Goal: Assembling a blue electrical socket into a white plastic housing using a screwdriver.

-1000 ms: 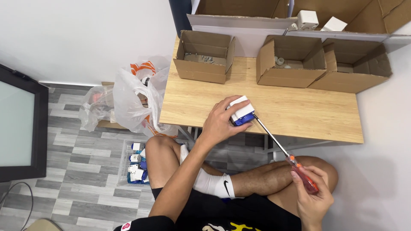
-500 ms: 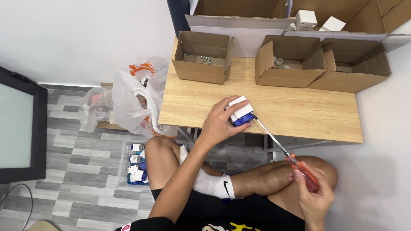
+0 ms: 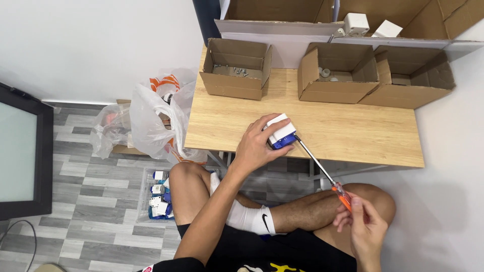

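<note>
The left hand [image 3: 257,146] grips a white-and-blue box [image 3: 280,132] at the table [image 3: 353,131] edge. The right hand [image 3: 365,229] pinches a screwdriver [image 3: 322,171], its tip apparently in the box's near side. Held so far back, it could slip off.

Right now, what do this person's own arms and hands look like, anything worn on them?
Both arms are bare, with no sleeves reaching the forearms. The left hand and right hand wear no gloves, and no rings, watch or bracelet can be seen in the head view. Near the left upper arm, only the edge of a black garment with a small red-and-white mark shows.
</note>
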